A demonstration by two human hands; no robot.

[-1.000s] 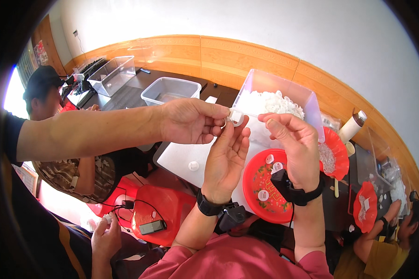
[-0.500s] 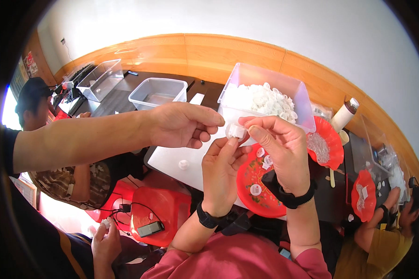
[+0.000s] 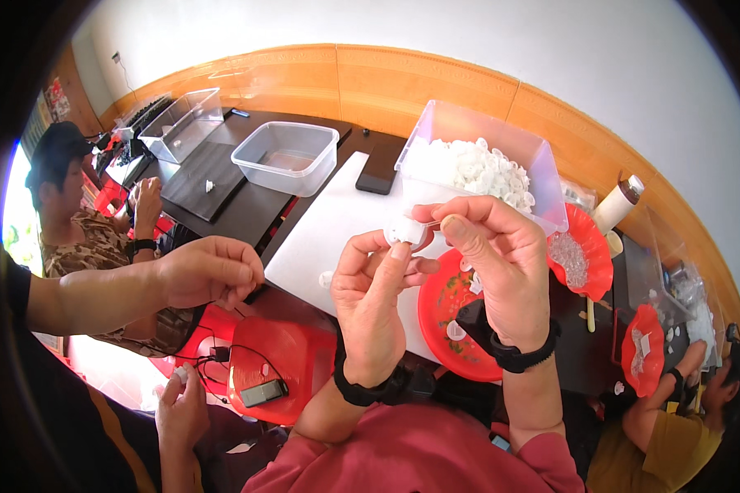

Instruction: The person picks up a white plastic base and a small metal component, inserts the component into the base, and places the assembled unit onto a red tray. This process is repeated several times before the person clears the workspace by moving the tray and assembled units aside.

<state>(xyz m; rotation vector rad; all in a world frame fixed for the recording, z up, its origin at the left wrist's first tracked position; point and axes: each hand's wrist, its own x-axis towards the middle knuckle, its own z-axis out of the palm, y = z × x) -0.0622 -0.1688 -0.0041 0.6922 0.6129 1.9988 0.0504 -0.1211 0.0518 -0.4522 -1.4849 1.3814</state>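
Observation:
Over the white board, my left hand (image 3: 372,308) pinches a small white plastic part (image 3: 403,232) between thumb and fingers. My right hand (image 3: 501,275) meets it from the right, thumb and forefinger pressed together beside the part. What sits between those right fingertips is too small to make out. Below my hands lies a red patterned tray (image 3: 446,316) with several similar white parts on it. Behind them stands a translucent bin (image 3: 548,185) heaped with white plastic parts (image 3: 489,177).
A black phone (image 3: 378,168) lies on the white board (image 3: 304,271). An empty clear tub (image 3: 286,174) stands at its left. Red scalloped dishes (image 3: 580,283) hold small clear pieces at right. A co-worker's hand (image 3: 210,271) reaches in from the left; a red stool (image 3: 279,361) stands below.
The co-worker's arm has drawn back to the left, away from my hands, uncovering the phone. My hands stay together at the white part, and the view has shifted slightly.

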